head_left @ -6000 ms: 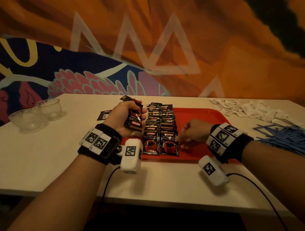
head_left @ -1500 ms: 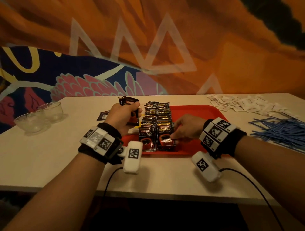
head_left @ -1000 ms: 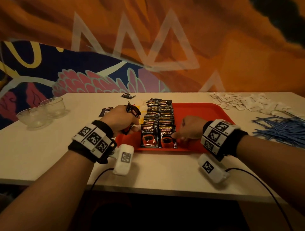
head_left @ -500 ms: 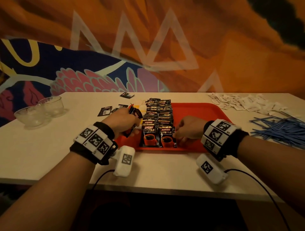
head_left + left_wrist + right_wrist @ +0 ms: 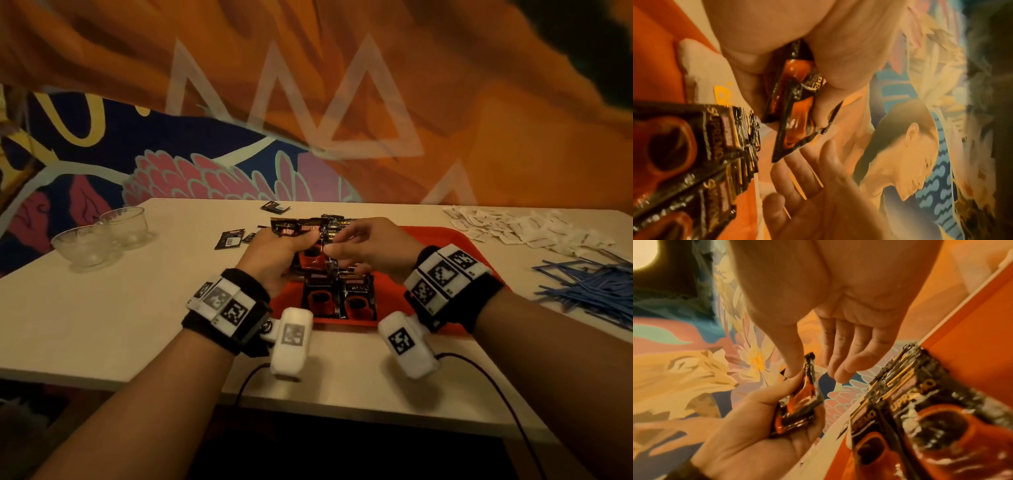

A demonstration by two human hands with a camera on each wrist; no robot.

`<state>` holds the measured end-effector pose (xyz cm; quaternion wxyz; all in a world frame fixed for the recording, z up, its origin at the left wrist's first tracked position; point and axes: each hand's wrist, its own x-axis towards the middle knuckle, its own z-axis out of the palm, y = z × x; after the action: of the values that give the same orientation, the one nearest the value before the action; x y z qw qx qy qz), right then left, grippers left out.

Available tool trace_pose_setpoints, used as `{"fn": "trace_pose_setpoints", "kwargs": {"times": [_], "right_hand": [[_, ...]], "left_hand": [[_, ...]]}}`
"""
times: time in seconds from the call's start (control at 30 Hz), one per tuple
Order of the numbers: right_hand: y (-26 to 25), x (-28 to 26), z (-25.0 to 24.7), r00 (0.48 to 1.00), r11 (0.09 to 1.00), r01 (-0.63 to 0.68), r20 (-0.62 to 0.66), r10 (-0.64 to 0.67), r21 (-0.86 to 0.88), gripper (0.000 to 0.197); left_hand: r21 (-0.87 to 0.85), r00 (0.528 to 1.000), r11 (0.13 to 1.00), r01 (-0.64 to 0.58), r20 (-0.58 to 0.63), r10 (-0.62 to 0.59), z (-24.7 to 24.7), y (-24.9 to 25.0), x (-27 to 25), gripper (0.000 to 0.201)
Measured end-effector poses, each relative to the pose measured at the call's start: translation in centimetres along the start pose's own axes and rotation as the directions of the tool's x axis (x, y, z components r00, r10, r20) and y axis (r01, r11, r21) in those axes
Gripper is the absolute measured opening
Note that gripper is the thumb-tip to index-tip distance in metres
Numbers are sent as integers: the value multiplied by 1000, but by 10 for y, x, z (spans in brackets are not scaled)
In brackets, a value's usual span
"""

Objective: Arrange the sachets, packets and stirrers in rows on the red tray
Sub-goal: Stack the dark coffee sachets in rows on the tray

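The left hand [image 5: 274,255] grips a small stack of coffee packets [image 5: 301,240], fingers curled round it, and holds it above the near left part of the red tray [image 5: 445,236]; the stack works as a hand-held supply, so that packets can be drawn off singly. The right hand [image 5: 373,245] meets the stack from the right: in the right wrist view its thumb and forefinger pinch the top edge of one packet, the other fingers extended and relaxed, which suggests that a single packet is being peeled off for placement. On the tray, two rows of packets [image 5: 339,301] lie overlapped like shingles, front faces up, running away from the person; the overlap saves tray space and leaves each label partly readable. Legible print: "KOPIKO" on the held stack, "SUPREMO" on the laid packets, above a red cup picture. The white sachets [image 5: 520,228] and blue stirrers [image 5: 596,291] remain in loose piles on the table [image 5: 102,308], right of the tray, not yet arranged.
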<state>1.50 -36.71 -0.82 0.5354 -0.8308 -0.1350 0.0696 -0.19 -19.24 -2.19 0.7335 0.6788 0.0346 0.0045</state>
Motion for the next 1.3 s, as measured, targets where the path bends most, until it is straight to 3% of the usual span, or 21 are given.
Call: {"fn": "trace_pose_setpoints", "kwargs": {"times": [0.2,0.3,0.37,0.5,0.63,0.87,1.0,1.1,1.3], "right_hand": [[4,10,5,999,975,17,-47,-6,222,16],[9,14,-1,994,988,72,-95,-59,136,19],[13,16,-3,989,993,110,-105,-107,30,18],[17,16,-4,992,994,106,-73,-106,-3,18],[23,17,-6,980,985,147,-122,-157,-87,16],[26,17,-9,971,977,192,-128,-203,-98,12],[21,15,-14,986,989,148,-79,-148,4,10],[20,15,-17,987,992,129,-91,-130,-14,7],[28,20,-17,997,999,-35,-62,36,14,15]], "left_hand": [[-143,1000,990,-19,-15,17,10,0,8,30],[-210,999,977,-27,-49,17,11,-1,14,33],[-216,995,975,-62,-86,44,13,-4,19,25],[-220,994,972,-83,-86,66,22,-7,21,15],[-153,981,970,-187,-78,177,28,-7,23,5],[-170,991,976,-133,-19,131,27,-1,30,1],[-223,997,972,-71,5,74,22,1,32,14],[-242,999,970,-8,38,17,14,1,38,33],[-440,997,895,75,53,-57,-9,3,44,28]]}}
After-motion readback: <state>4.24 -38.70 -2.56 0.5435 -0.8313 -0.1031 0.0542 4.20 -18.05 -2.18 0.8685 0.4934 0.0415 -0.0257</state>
